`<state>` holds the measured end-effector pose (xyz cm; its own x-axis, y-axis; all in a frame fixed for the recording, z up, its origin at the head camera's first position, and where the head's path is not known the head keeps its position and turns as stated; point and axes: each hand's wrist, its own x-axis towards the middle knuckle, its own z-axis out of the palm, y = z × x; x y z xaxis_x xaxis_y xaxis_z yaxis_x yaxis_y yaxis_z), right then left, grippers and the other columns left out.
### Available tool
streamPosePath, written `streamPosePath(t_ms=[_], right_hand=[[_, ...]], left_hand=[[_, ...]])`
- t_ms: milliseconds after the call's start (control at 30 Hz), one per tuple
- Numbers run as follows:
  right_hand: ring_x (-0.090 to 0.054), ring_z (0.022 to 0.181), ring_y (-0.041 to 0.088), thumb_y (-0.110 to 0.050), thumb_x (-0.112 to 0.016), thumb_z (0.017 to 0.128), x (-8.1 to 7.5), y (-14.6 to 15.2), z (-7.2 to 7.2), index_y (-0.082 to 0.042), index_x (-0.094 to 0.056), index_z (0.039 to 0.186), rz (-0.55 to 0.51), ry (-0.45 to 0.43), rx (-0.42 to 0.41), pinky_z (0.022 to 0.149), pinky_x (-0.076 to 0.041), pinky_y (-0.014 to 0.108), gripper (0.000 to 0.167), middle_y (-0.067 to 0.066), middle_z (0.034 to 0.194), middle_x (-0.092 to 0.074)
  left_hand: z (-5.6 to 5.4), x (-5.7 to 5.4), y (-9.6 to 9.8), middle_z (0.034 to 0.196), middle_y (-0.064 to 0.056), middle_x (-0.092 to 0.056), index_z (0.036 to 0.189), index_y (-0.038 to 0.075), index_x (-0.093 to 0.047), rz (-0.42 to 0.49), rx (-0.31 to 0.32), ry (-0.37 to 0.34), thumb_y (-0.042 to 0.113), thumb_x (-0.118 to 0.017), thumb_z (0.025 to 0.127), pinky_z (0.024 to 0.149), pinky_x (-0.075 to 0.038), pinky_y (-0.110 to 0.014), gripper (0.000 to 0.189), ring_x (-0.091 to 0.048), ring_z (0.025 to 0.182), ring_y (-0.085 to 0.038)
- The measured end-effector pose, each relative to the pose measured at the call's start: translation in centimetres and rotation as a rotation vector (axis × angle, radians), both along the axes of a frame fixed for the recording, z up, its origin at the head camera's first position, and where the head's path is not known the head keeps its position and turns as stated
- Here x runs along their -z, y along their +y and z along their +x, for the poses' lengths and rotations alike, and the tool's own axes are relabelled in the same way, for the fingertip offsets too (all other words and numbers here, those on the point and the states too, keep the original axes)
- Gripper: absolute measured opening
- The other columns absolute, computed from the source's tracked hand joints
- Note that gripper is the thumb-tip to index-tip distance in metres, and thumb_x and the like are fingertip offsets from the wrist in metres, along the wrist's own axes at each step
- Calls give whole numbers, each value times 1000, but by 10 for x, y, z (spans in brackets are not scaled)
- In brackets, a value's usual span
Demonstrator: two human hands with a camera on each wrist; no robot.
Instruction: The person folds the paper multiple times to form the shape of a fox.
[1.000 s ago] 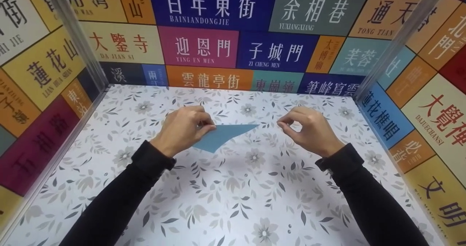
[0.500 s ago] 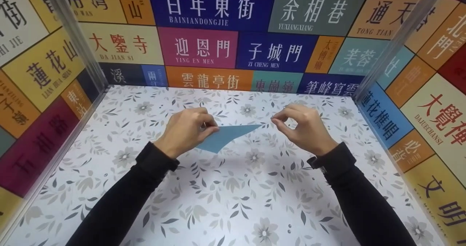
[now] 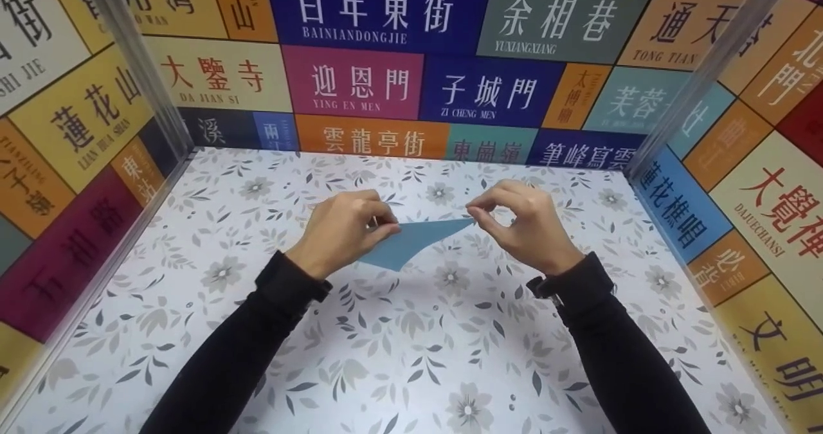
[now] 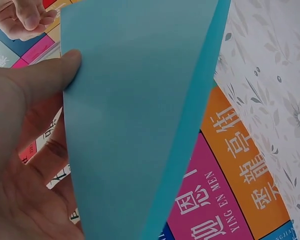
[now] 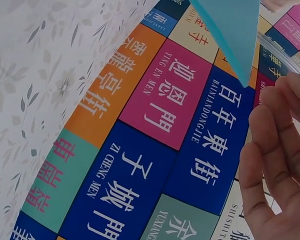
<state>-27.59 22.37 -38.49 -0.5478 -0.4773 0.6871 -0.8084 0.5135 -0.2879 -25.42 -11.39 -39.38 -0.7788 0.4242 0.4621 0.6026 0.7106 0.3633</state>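
Note:
My left hand (image 3: 344, 231) pinches a blue sheet of paper (image 3: 411, 242) by its upper edge. In the left wrist view the thumb lies on the paper's (image 4: 135, 100) near face, and a brighter blue strip runs down the far edge. The sheet's pointed corner extends toward my right hand (image 3: 524, 225), whose thumb and forefinger curve toward each other right at that tip in the head view. From the right wrist, a small gap shows between the paper's (image 5: 235, 40) tip and the loosely curled fingers (image 5: 270, 135).
Under the hands is a white tabletop (image 3: 411, 357) with grey flowers and leaves. Colourful panels (image 3: 379, 9) printed with characters rise at the back and on both sides. Clear strips (image 3: 138, 67) stand at the corners.
My right hand has moved left, closing the distance to the paper's tip. My left hand has shifted slightly right with the paper still pinched.

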Motion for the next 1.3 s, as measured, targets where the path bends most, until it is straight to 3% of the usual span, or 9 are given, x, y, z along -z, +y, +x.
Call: streamPosePath(t_ms=[300,767,900,1067,1300], right_hand=[[-80,102,23,-15,-87,106,6,-9,2,-11,-89,110,-6,-16,10,99,-63,30,7,6,104,-84],[-81,105,22,-18,-88,106,25,-19,10,-13,-90,114,-65,-38,-14,98,-62,25,9,3,108,-86],[-80,108,21,-19,-87,107,30,-23,11,-14,-89,117,-43,-44,-22,101,-63,28,11,3,110,-85],[-80,109,23,-19,-89,106,33,-28,14,-15,-89,119,13,-17,-14,101,-66,40,14,4,111,-85],[-75,97,26,-18,-92,102,37,-34,18,-17,-89,113,74,34,9,90,-62,47,11,3,101,-83]], left_hand=[[-2,8,9,96,0,-85,104,18,-93,6,17,17,31,-93,102,72,-65,-37,13,-80,85,-18],[-3,16,19,100,0,-85,107,21,-93,46,10,-60,35,-91,103,78,-69,-41,14,-84,91,-24],[-2,17,21,98,1,-85,107,21,-93,45,9,-43,34,-92,102,77,-69,-39,14,-82,89,-20],[1,18,24,97,2,-85,108,22,-94,42,14,-20,35,-92,102,73,-66,-36,14,-81,87,-18],[4,18,29,97,2,-84,106,21,-93,43,48,38,33,-93,102,73,-65,-34,13,-81,86,-17]])
